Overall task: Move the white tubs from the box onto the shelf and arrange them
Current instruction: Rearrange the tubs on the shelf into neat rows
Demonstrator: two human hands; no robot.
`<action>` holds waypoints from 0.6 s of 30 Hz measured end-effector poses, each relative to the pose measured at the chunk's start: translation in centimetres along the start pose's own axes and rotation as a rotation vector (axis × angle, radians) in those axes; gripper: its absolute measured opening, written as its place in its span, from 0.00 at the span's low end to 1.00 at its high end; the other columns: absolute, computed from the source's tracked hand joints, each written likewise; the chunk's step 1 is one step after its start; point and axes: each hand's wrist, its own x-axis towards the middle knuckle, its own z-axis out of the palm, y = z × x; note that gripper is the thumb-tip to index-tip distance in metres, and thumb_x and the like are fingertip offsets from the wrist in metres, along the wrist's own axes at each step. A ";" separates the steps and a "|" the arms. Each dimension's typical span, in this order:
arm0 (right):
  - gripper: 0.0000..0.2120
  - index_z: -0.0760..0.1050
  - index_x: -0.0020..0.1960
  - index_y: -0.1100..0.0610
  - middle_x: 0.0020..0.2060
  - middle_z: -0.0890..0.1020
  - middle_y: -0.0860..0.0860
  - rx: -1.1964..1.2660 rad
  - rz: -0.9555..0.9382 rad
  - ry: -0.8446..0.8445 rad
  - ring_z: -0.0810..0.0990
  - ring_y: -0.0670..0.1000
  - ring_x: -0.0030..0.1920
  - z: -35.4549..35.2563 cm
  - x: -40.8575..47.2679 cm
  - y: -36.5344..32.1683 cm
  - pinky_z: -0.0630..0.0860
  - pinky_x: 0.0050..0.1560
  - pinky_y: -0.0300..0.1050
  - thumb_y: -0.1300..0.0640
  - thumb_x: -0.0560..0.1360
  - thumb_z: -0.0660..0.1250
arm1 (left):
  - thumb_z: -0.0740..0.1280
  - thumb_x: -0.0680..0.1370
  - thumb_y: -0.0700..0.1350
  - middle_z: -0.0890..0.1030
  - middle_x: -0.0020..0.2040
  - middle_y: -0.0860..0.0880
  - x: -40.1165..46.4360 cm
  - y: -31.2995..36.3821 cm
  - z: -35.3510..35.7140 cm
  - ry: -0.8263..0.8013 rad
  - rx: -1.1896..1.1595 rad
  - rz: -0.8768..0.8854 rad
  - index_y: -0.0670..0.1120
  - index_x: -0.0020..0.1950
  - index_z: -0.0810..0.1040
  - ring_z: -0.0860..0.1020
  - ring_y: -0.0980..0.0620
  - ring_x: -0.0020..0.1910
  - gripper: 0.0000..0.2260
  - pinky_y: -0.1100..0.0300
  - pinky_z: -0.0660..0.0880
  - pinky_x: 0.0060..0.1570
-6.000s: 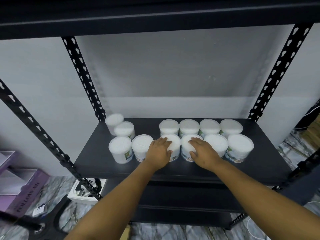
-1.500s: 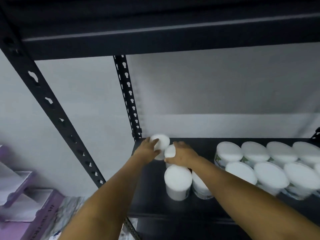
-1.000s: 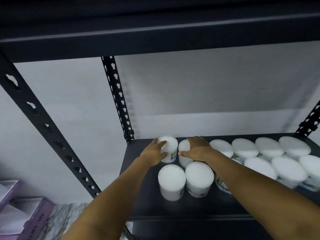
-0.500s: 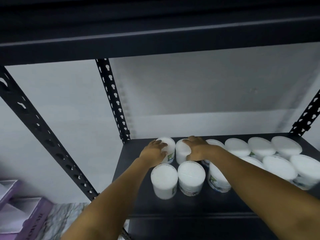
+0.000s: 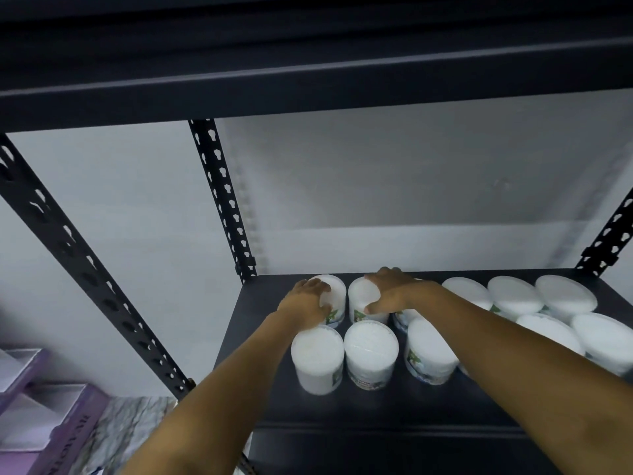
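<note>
Only partial purple lettering on the purple box (image 5: 65, 443); tub labels blur.

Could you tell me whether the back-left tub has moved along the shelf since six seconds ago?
Yes. The back-left tub has moved right, away from the rear-left post, closing up with the back row.

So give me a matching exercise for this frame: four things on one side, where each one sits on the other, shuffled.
Things:
1. left hand
2. right hand
3. purple box
4. upright post

Places:
A. bottom left, off the shelf
B. on the back-left corner tub
C. at the shelf's back-left corner
D. on the second back-row tub

Pairs: 1-B, 2-D, 3-A, 4-C
</note>
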 end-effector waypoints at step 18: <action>0.46 0.48 0.77 0.49 0.75 0.58 0.51 0.091 -0.055 0.024 0.60 0.54 0.73 0.6 0.7 -0.4 0.63 0.70 0.50 0.38 0.69 0.69 | 0.64 0.76 0.60 0.61 0.75 0.49 -0.3 0.0 0.1 0.065 -0.014 -0.004 0.48 0.75 0.60 0.59 0.46 0.73 0.32 0.50 0.62 0.69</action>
